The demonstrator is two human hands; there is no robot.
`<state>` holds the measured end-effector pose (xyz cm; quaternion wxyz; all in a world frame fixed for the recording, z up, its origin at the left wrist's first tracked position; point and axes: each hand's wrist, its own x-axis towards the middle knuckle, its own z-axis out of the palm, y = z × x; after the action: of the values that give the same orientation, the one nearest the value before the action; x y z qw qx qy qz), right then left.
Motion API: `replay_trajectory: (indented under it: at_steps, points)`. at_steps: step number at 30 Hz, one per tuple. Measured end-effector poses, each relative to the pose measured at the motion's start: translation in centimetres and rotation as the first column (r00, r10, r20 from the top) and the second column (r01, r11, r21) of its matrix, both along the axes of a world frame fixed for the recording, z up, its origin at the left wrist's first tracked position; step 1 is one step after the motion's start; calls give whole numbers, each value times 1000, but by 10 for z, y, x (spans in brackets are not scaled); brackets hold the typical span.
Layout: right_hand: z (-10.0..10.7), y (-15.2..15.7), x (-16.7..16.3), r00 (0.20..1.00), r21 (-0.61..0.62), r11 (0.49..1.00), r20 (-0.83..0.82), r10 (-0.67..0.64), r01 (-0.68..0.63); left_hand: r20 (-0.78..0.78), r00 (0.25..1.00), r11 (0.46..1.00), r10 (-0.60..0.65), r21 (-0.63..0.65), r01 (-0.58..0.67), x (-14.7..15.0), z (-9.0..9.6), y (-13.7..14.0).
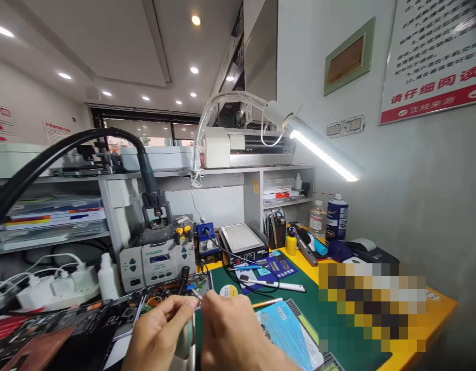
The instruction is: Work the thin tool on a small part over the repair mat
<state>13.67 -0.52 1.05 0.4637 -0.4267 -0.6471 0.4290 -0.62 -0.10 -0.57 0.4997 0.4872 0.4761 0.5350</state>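
Note:
My left hand (160,330) and my right hand (232,332) meet low in the middle, fingertips almost touching. A thin metal tool tip (196,294), like tweezers, sticks out up-left from my right hand's pinched fingers. My left thumb and forefinger are pinched just below that tip. A pale grey rounded object (183,340) shows between the palms and seems cupped in my left hand. Just beyond the fingertips lies an opened device with a circuit board (160,298).
A grey rework station (156,257) with a black hose arm (145,170) stands behind, beside a blue unit (204,239) and a heating plate (243,239). The green mat (338,335) holds a blue card (288,330) and white pen (272,284). A lit lamp (323,149) hangs right; a power strip (55,286) sits left.

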Motion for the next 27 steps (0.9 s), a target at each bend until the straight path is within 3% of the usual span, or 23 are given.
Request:
replay_trajectory:
  at_steps: [2, 6, 9, 12, 15, 18, 22, 24, 27]
  points:
    - [1, 0, 5, 989, -106, 988, -107, 99, -110, 6, 999, 998, -35, 59, 35, 2, 5, -4]
    - [0, 4, 13, 885, -292, 870, -373, 279, -397, -1, 997, 990, -83, 111, 83, 5, 12, -8]
    - [-2, 7, 13, 817, -327, 812, -501, 285, -484, 1, 995, 989, -96, 116, 95, 6, 14, -10]
    - [-4, 8, 13, 800, -341, 796, -533, 274, -500, 6, 996, 989, -88, 120, 86, 6, 15, -11]
    - [-4, 9, 12, 831, -333, 821, -484, 274, -464, -5, 997, 989, -81, 125, 81, 6, 15, -12]
    - [-5, 7, 11, 900, -286, 883, -341, 270, -373, -19, 998, 990, -67, 125, 69, 5, 12, -10]
    - [-6, 0, 5, 983, -72, 986, -112, 142, -151, -41, 999, 994, -6, 108, 10, 6, 6, -6]
    - [-7, -2, 2, 997, 24, 997, -43, 69, -68, -53, 998, 995, 17, 95, -12, 6, 4, -5]
    - [-7, -2, 2, 999, 52, 998, 33, 36, -37, -56, 998, 996, 26, 91, -21, 8, 3, -5]
